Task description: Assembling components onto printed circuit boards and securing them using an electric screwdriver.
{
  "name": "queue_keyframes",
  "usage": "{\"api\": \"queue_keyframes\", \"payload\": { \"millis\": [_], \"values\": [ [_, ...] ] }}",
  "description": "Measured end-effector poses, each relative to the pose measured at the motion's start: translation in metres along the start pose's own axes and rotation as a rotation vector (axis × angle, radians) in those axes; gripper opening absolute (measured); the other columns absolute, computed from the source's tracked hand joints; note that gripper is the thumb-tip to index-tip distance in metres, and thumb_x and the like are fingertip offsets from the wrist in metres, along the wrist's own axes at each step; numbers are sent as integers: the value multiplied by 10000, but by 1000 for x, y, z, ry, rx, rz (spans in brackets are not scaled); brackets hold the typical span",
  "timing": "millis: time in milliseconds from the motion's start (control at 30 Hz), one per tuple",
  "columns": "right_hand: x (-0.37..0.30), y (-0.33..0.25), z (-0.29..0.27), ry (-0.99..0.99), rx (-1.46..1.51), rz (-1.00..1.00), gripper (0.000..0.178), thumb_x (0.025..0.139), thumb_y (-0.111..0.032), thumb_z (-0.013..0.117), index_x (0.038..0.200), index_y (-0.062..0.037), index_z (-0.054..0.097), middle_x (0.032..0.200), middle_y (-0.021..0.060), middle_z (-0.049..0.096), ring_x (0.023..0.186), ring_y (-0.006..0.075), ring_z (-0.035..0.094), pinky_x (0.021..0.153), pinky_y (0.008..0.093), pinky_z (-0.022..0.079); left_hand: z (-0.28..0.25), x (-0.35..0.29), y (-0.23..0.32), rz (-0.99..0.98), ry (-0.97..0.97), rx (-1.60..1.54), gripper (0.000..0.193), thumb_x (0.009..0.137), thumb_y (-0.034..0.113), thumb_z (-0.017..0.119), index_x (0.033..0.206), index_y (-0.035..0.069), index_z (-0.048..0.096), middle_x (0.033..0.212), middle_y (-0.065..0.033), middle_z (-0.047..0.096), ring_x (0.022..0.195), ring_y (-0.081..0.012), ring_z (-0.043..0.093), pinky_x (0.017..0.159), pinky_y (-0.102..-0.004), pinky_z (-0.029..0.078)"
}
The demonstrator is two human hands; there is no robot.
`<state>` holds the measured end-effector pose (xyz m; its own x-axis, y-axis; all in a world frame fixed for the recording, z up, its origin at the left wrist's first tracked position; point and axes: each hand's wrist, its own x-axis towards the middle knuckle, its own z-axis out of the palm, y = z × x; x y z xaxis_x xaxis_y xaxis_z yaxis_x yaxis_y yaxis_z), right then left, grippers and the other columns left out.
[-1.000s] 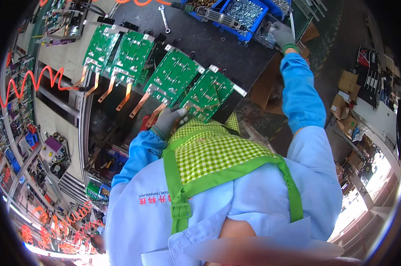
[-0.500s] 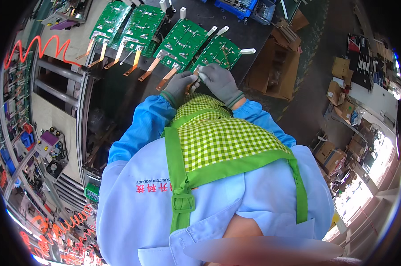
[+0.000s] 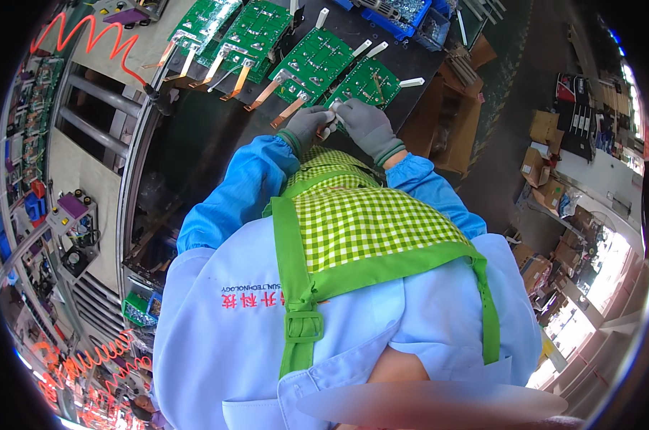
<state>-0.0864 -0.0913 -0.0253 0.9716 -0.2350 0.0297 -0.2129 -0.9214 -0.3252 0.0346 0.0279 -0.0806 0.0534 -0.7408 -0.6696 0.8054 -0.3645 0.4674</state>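
My two hands, in grey gloves, meet at the near edge of the rightmost green circuit board (image 3: 364, 84). My left hand (image 3: 307, 126) is closed, its fingers bent around a copper strip that they mostly hide. My right hand (image 3: 368, 129) pinches with thumb and fingertips beside it; what lies in that pinch is too small to make out. To the left lies another green circuit board (image 3: 316, 63), with a bent copper strip (image 3: 288, 113) sticking out toward me. White narrow pieces (image 3: 412, 82) project from the boards' far and right sides.
Farther left are more green boards (image 3: 256, 30) with copper strips, on the dark table (image 3: 349, 25). Blue bins (image 3: 392, 27) of small metal parts stand at the back. An open cardboard box (image 3: 439, 122) is right of the table. An orange coiled hose (image 3: 88, 36) hangs at left.
The view has shifted, so the boards and hands appear farther right. Both hands stay together at the same board edge, with slightly changed finger positions; less of the copper strip shows between them.
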Motion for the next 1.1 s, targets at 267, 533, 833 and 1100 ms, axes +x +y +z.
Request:
{"api": "queue_keyframes", "payload": {
  "millis": [267, 533, 833, 1100],
  "values": [
    [-1, 1, -10, 55, 140, 9, 216, 826, -193, 566, 1032, -140, 605, 896, 79, 573, 773, 286, 591, 641, 379, 487, 2, 0, -1, 14, 23, 4, 184, 872, 157, 551, 991, 17, 551, 852, -46, 580, 711, -92, 563, 524, -167, 469],
    [23, 15, -8, -188, 67, -12, 237, 828, -157, 527, 1057, -161, 584, 863, 108, 549, 786, 312, 585, 678, 416, 479, 5, -2, -4, 21, 57, -25, 206, 866, 163, 571, 1024, 33, 550, 897, -41, 581, 747, -91, 565, 522, -172, 467],
    [20, 21, -5, -101, 137, -38, 182, 824, -167, 555, 1001, -150, 590, 856, 80, 561, 768, 281, 583, 644, 389, 480, 1, -2, -3, 3, 8, 43, 197, 870, 192, 558, 983, 31, 567, 801, -36, 581, 628, -64, 530, 509, -161, 453],
    [1, 3, 8, -7, -101, -74, 143, 846, -165, 525, 975, -138, 581, 829, 69, 558, 707, 268, 587, 560, 374, 483, 3, -1, -2, 4, 22, 47, 197, 871, 197, 555, 990, 40, 568, 825, -29, 583, 656, -63, 539, 518, -162, 452]
  ]
}}
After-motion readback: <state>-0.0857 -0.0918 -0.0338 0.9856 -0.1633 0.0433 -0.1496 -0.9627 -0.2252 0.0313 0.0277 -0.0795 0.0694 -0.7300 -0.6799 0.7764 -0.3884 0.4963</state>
